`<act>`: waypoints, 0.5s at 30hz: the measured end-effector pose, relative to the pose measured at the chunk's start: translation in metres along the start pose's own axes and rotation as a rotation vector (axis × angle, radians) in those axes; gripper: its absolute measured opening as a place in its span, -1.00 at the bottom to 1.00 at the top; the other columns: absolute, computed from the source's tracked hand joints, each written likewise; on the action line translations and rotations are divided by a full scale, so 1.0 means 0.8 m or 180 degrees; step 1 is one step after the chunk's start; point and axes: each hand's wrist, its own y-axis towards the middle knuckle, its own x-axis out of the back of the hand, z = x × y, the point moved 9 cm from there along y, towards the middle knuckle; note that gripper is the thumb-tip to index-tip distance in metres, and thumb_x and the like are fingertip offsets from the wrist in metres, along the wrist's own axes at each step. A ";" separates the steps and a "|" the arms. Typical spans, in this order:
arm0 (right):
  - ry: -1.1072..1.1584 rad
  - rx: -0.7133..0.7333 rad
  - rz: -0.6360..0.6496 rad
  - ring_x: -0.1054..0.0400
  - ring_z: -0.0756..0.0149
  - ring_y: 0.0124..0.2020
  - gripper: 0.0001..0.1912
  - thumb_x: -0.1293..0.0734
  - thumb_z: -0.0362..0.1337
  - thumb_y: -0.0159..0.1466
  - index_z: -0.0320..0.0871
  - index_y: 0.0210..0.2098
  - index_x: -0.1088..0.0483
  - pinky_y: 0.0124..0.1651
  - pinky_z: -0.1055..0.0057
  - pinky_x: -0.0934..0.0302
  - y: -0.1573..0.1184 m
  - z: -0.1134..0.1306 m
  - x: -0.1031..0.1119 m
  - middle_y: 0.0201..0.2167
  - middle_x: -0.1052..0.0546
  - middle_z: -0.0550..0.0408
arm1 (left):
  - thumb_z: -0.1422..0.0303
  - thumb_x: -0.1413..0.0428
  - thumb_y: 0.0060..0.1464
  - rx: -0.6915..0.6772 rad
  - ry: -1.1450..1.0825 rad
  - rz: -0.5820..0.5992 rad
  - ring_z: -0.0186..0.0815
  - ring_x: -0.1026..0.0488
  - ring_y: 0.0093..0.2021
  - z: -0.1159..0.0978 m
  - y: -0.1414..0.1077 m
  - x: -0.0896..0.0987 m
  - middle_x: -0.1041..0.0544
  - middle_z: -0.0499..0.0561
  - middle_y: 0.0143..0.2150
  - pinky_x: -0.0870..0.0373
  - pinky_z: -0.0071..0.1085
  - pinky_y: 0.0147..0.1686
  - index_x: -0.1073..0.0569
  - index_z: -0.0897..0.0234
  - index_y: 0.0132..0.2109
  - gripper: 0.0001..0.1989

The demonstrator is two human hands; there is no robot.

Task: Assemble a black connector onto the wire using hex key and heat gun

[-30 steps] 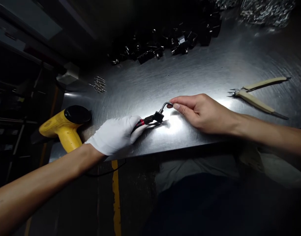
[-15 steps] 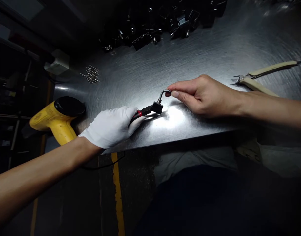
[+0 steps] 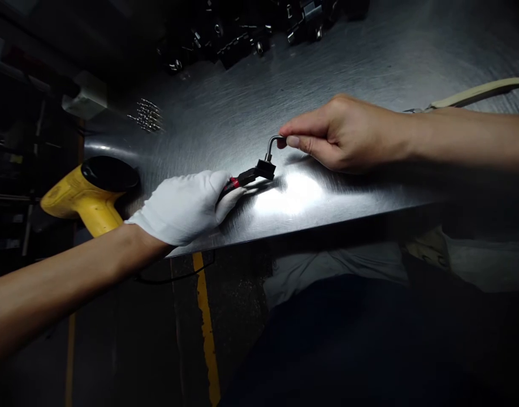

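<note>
"Side cutters (image 3: 475, 93) have slipped behind that right forearm, haven't they?"

"Yes. Right hand (image 3: 342, 134) pinches the bent metal tip (image 3: 273, 141), thumb and forefinger together; gloved left hand (image 3: 183, 208) clamps the red-banded cable (image 3: 236, 182)."

"Best keep that black connector (image 3: 264, 168) steady, just above the steel bench (image 3: 327, 62)."

"Black parts (image 3: 238, 39) lie loose, no bin in sight."

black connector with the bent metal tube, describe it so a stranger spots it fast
On the brushed steel table, near its front edge, find a white-gloved left hand and a bare right hand. Between them sits a small black connector, its cable entering the glove. Its bent metal tube reaches the bare fingers, unlike the black parts farther back.
</note>
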 end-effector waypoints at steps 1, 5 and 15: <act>-0.0274 0.0248 0.0106 -0.24 0.53 -0.43 -0.83 -0.33 -0.29 0.35 -0.06 -0.17 -0.59 -0.25 0.38 -0.08 0.001 0.008 -0.003 -0.51 -0.49 0.40 | 0.01 0.18 0.33 0.0009 0.0015 0.0003 -0.30 -0.34 -0.50 0.000 0.000 0.000 -0.45 0.01 -0.40 -0.10 -0.40 -0.52 -0.43 0.26 -0.22 -0.52; -0.1039 0.0992 0.0560 -0.12 0.63 -0.56 -0.80 -0.27 -0.32 0.37 -0.09 -0.17 -0.56 -0.37 0.41 0.01 -0.003 0.030 -0.021 -0.59 -0.40 0.47 | -0.07 0.20 0.30 -0.0156 0.0098 0.0021 -0.23 -0.39 -0.47 -0.001 0.004 -0.003 -0.46 0.04 -0.40 -0.15 -0.38 -0.50 -0.46 0.25 -0.22 -0.46; -0.1567 0.0904 0.0877 -0.11 0.46 -0.67 -0.69 -0.16 -0.17 0.46 -0.06 -0.19 -0.52 -0.56 0.37 0.04 -0.001 0.022 -0.035 -0.64 -0.35 0.22 | -0.03 0.18 0.34 -0.0445 0.0672 -0.0190 -0.19 -0.44 -0.45 -0.008 0.001 -0.001 -0.49 0.06 -0.39 -0.12 -0.36 -0.52 -0.46 0.26 -0.15 -0.50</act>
